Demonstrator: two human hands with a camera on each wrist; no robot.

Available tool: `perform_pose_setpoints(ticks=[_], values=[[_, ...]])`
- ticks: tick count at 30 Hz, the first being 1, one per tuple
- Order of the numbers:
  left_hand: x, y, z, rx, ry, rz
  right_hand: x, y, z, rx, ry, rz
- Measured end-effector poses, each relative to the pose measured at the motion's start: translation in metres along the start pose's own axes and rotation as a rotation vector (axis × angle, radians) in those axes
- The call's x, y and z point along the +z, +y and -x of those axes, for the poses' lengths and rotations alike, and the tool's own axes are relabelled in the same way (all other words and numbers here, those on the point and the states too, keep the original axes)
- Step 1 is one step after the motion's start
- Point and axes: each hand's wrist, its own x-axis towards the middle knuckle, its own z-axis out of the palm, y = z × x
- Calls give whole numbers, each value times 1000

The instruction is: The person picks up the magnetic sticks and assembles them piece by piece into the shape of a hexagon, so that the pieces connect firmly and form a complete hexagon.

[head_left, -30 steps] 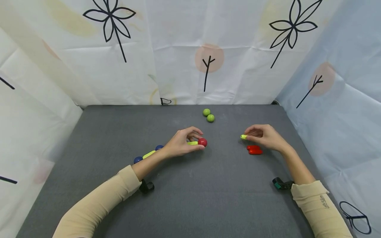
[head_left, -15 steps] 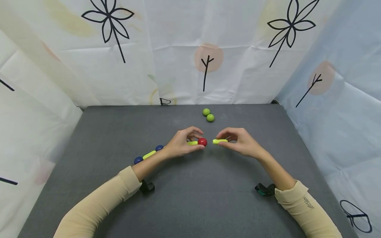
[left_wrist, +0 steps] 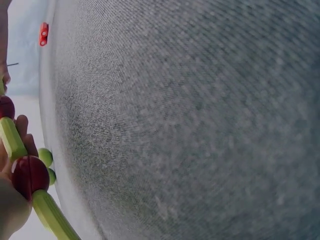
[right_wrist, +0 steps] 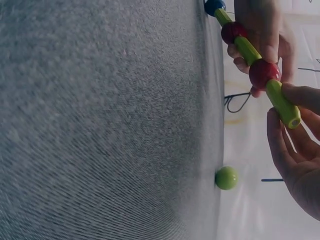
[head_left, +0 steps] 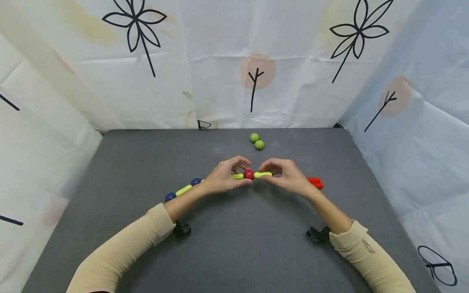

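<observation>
My left hand [head_left: 222,178] holds a chain of yellow-green rods and balls, its fingers around the part by the red end ball [head_left: 248,174]. My right hand [head_left: 287,176] pinches a yellow-green rod [head_left: 262,174] between thumb and fingers, one end touching that red ball. In the right wrist view the rod [right_wrist: 283,104] lines up with the red ball [right_wrist: 264,74], a second red ball [right_wrist: 234,32] and a blue ball [right_wrist: 215,6]. Toward the lower left the chain runs behind my left forearm, where two blue balls [head_left: 170,197] show.
Two green balls [head_left: 259,145] lie near the back of the grey table [head_left: 234,252]. Red rods [head_left: 316,183] lie to the right, partly behind my right hand and wrist. Patterned cloth [head_left: 220,73] hangs behind and at both sides.
My right hand has moved left with the yellow-green rod, from beside the red rods to the red end ball, and the rod now meets the ball. My left hand has stayed nearly still.
</observation>
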Motion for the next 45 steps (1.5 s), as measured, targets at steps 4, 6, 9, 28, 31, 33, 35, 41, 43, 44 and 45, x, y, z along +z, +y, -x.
perform_pose_setpoints(ticks=[4, 6, 9, 28, 31, 33, 35, 41, 43, 44, 45], values=[[2, 2, -2, -1, -21, -64, 3, 1, -1, 6, 2, -25], [3, 3, -3, 18, -28, -92, 5, 1, -1, 8, -3, -32], [5, 4, -3, 48, -32, -99, 5, 0, -1, 10, -10, -48], [10, 4, -4, 112, -46, 58, -22, 3, 15, 9, 12, -129], [9, 4, -5, 108, -53, 69, -31, 6, 20, 20, 44, -140], [9, 4, -5, 107, -52, 72, -36, 9, 23, 20, 64, -147], [9, 5, -6, 105, -47, 72, -41, 10, 26, 21, 81, -155], [10, 4, -6, 102, -29, 70, -51, 10, 31, 30, 116, -163], [10, 4, -6, 101, -27, 75, -53, 10, 33, 30, 124, -163], [10, 4, -6, 101, -27, 79, -54, 11, 34, 30, 129, -164], [10, 3, -6, 101, -29, 82, -55, 11, 35, 29, 132, -165]])
